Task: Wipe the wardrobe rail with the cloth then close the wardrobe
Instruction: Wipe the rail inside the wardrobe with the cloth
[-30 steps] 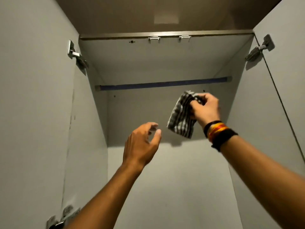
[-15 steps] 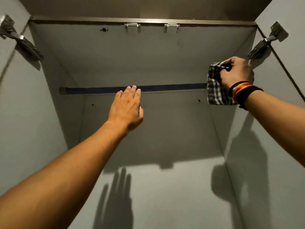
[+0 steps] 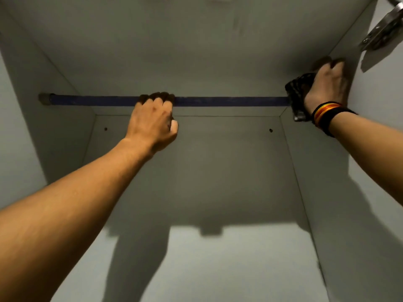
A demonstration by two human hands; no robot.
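A dark blue wardrobe rail (image 3: pixel 229 101) runs across the upper part of the open grey wardrobe, from the left wall to the right wall. My left hand (image 3: pixel 153 119) is curled around the rail near its middle. My right hand (image 3: pixel 327 86) presses a checked cloth (image 3: pixel 297 94) against the rail's right end, close to the right side wall. The cloth is mostly covered by my fingers and lies in shadow. A striped wristband sits on my right wrist.
The wardrobe's back panel (image 3: pixel 218 160) and side walls enclose both arms. A metal door hinge (image 3: pixel 386 29) sticks out at the top right. Small holes (image 3: pixel 270 130) mark the back panel below the rail.
My left hand rose and closed on the rail. My right hand carried the cloth up to the rail's right end. The view moved closer into the wardrobe.
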